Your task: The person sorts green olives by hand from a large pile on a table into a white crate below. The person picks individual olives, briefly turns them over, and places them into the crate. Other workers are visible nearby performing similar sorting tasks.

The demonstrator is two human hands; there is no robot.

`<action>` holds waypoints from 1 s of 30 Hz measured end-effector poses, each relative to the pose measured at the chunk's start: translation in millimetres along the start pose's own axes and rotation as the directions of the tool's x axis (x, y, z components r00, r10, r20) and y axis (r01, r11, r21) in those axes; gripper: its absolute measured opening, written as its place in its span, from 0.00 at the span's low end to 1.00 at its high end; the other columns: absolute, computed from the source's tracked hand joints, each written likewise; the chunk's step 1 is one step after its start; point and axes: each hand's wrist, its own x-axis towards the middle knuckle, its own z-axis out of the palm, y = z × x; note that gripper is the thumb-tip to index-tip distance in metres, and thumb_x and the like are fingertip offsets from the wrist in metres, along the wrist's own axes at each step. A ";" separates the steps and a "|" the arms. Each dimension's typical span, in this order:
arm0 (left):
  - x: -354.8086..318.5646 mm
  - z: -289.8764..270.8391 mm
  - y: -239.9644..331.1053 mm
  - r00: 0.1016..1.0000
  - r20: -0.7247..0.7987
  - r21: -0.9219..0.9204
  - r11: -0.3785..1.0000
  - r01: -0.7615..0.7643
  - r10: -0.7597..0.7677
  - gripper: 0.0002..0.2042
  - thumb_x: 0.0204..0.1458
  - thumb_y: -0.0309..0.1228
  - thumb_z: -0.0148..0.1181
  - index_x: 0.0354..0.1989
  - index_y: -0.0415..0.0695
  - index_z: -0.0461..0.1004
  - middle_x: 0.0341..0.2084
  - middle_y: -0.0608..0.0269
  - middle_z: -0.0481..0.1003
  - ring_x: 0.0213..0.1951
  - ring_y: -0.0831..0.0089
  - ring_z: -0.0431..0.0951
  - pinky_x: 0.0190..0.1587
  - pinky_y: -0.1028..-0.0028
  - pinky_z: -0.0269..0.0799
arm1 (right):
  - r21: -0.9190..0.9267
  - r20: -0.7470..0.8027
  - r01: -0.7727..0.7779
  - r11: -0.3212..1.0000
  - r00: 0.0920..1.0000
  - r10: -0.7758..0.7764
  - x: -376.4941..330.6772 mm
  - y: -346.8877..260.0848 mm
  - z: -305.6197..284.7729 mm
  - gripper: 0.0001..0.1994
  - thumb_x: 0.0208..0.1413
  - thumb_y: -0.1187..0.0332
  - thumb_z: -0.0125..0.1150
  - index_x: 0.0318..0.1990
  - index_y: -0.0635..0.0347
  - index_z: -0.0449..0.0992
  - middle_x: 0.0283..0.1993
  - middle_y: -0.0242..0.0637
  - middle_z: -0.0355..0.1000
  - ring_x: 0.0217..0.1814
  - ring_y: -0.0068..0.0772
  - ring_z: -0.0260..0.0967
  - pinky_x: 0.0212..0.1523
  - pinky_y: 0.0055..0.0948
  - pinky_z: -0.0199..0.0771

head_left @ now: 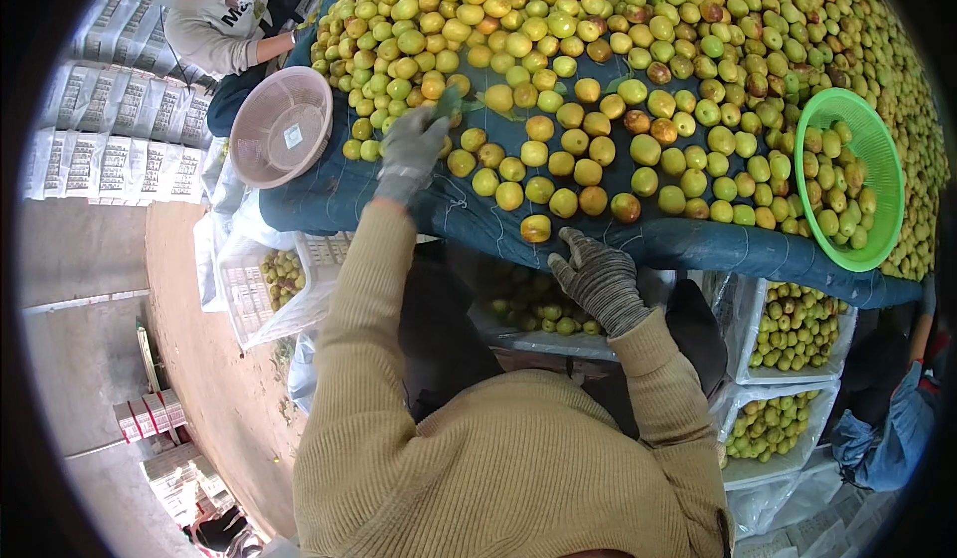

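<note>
Yellow-green jujubes (588, 172), some blushed brown, lie spread over a dark blue cloth (454, 194) on the table before me. My left hand (411, 154), in a grey glove, reaches over the cloth's left part. A dark green leaf (449, 104) is at its fingertips, apparently pinched there, though the fingers are slightly blurred. At the table's near edge is my right hand (601, 279), in a striped grey knit glove, its fingers apart and holding nothing. One jujube (535, 228) sits by the edge, just beyond the right fingertips.
A pink basket (317, 119) stands at the table's left corner; a green basket (807, 174) with jujubes is at right. Lined crates (740, 334) of jujubes stand below the table. Another person (214, 34) works at far left; a blue sleeve (897, 428) shows at right.
</note>
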 end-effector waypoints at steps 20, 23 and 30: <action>-93.2 -41.1 20.3 0.988 0.082 0.153 0.978 -0.141 0.130 0.20 0.48 0.32 0.64 0.52 0.48 0.72 0.40 0.55 0.77 0.44 0.58 0.77 0.47 0.66 0.72 | 0.295 0.029 0.255 0.921 0.961 -0.276 -7.7 -15.5 38.7 0.15 0.59 0.57 0.54 0.47 0.56 0.74 0.36 0.39 0.76 0.36 0.36 0.75 0.43 0.31 0.74; -65.9 -10.0 18.4 0.949 0.242 0.239 0.935 -0.262 0.204 0.20 0.48 0.33 0.63 0.50 0.48 0.71 0.44 0.56 0.74 0.45 0.55 0.75 0.46 0.63 0.72 | 0.516 0.118 0.129 0.847 0.968 -0.220 -6.8 -19.0 36.5 0.15 0.59 0.58 0.55 0.47 0.57 0.73 0.36 0.37 0.76 0.35 0.30 0.75 0.40 0.29 0.76; -87.0 -3.8 38.9 0.984 0.143 0.097 0.988 -0.124 0.109 0.20 0.48 0.30 0.64 0.51 0.43 0.71 0.43 0.53 0.75 0.46 0.59 0.76 0.51 0.67 0.70 | 0.955 0.297 -0.286 0.082 0.926 -0.232 -6.0 -10.4 25.9 0.23 0.62 0.51 0.51 0.56 0.60 0.65 0.40 0.40 0.73 0.34 0.23 0.74 0.35 0.21 0.77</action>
